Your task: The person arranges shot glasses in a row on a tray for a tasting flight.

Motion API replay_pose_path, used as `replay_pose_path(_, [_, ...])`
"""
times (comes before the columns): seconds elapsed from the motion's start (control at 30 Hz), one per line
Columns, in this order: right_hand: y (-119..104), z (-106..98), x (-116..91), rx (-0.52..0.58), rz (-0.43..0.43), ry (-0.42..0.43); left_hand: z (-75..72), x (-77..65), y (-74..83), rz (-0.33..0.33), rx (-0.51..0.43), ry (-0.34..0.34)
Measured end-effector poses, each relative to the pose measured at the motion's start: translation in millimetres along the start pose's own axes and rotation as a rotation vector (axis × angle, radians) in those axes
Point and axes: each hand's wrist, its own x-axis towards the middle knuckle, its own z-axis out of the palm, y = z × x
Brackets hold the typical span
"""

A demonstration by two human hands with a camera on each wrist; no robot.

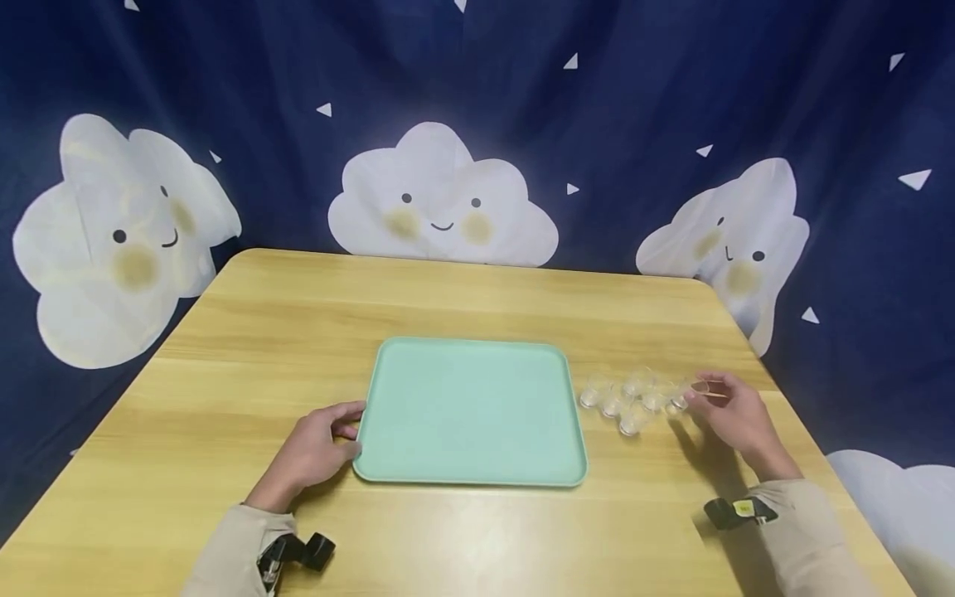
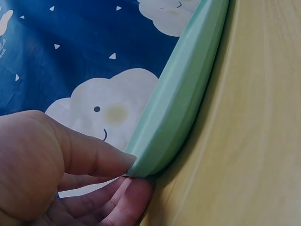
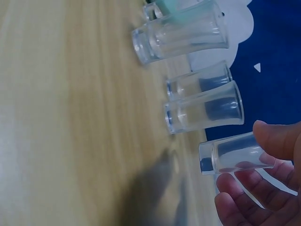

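Observation:
A mint-green tray lies flat on the table. At its left edge, my left hand pinches the rim; the left wrist view has the thumb on the tray's side and the fingers curled below. To the right of the tray stand several clear shot glasses in a close group. My right hand holds one shot glass between thumb and fingers at the group's right end. Its heavy base points toward the table, and whether it touches the wood I cannot tell.
The pale wooden table has rounded far corners. Behind it hangs a dark blue curtain printed with white clouds and small triangles. Each wrist wears a strapped black device.

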Motion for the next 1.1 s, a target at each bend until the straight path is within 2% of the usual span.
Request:
replay_pose_path(0.3, [-5.8, -12.9, 5.0, -0.036, 0.001, 0.029, 1.4, 4.1, 0.6, 0.020, 0.011, -0.005])
replay_pose_path(0.83, [-31.8, -17.6, 21.1, 0.017, -0.061, 0.065, 0.4, 4.4, -2.3, -0.004, 0.009, -0.008])
replay_pose_path(1.1, [-46.4, -14.5, 22.6, 0.076, -0.063, 0.036, 0.1, 3.9, -3.0, 0.010, 0.012, -0.002])
